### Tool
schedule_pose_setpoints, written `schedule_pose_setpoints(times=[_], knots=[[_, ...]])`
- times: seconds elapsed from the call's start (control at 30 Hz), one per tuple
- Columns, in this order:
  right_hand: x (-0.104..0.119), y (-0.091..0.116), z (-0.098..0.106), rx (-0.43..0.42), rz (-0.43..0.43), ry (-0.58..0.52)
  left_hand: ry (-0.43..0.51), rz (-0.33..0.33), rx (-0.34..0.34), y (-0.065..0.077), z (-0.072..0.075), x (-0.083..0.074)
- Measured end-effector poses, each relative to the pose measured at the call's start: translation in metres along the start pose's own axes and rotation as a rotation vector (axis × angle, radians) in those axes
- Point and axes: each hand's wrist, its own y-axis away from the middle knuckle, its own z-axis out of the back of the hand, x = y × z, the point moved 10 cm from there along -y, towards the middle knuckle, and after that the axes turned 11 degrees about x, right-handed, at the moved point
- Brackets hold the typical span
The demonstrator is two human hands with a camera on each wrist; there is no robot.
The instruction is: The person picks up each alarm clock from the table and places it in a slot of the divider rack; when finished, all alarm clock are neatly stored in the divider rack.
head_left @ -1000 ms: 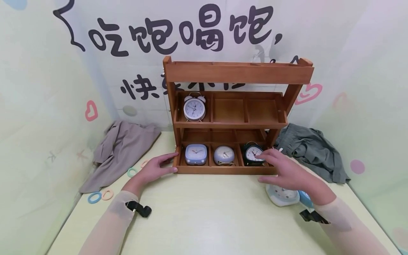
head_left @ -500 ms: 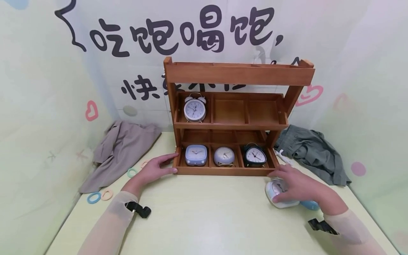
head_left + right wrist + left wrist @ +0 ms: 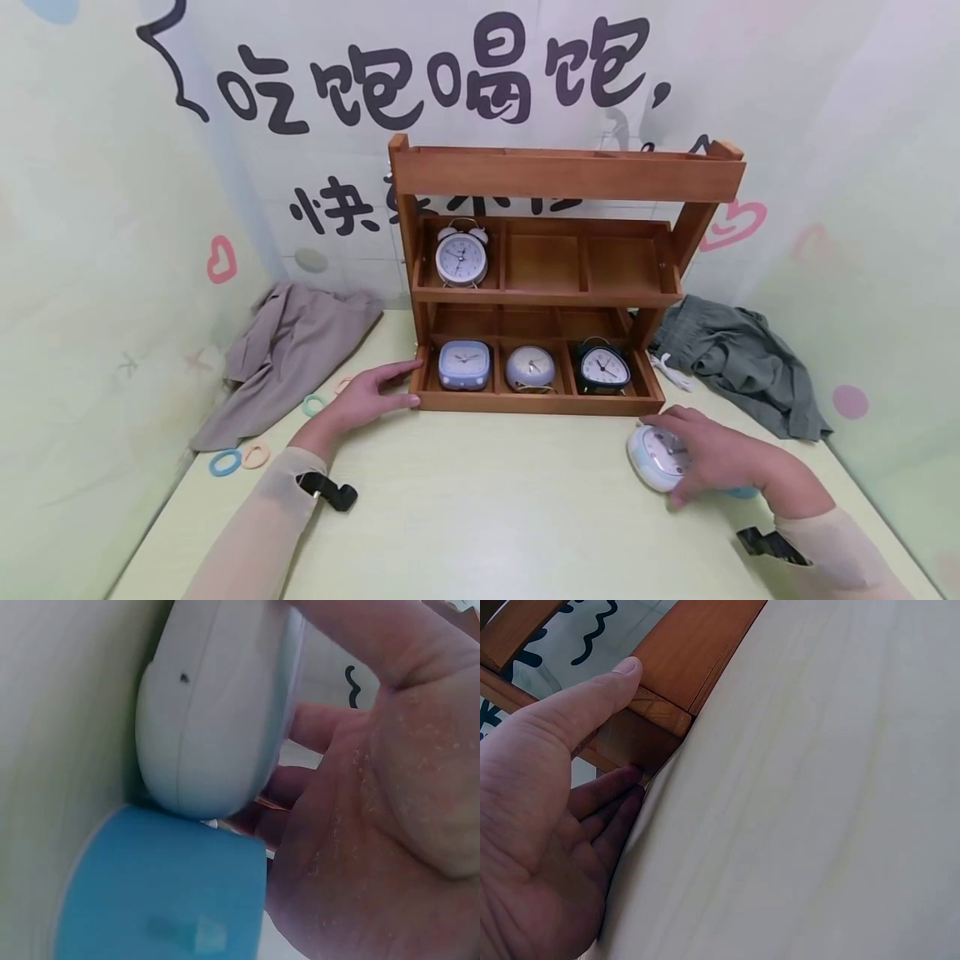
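Note:
My left hand (image 3: 358,406) touches the lower left corner of a wooden shelf (image 3: 536,404), its thumb near the front rail and its fingers at the side. In the left wrist view, the shelf's end (image 3: 641,739) lies between thumb and fingertips. On the table at the right, my right hand (image 3: 723,454) grips a white and pale-blue alarm clock (image 3: 654,460), thumb at the near edge and fingers over the far side. The clock's white side (image 3: 214,720) shows in the right wrist view, with a blue rounded object (image 3: 165,889) beside it, mostly hidden in the head view.
The lower shelf tier holds a blue square clock (image 3: 464,365), a round lavender clock (image 3: 530,367) and a black clock (image 3: 603,367). A white twin-bell clock (image 3: 461,258) stands above. Cloths (image 3: 300,358) flank the shelf; coloured rings (image 3: 225,462) lie at left.
My right hand has moved from beside the black clock down and right onto the white alarm clock, which now sits tilted slightly differently. My left hand stays at the shelf corner.

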Motion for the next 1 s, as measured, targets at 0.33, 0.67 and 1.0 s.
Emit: schedule_pose_setpoints(times=[0.33,0.67,1.0], knots=[[0.015,-0.008,-0.008,-0.049,0.006,0.047,-0.004,0.006,-0.004,-0.001,-0.002,0.003],[0.067,0.001,0.018,-0.164,0.159,0.137,-0.008,0.033,-0.001,-0.002,-0.002,0.001],[0.130,-0.017,0.111,-0.396,0.191,0.241,0.024,0.016,-0.011,-0.001,-0.001,-0.002]])
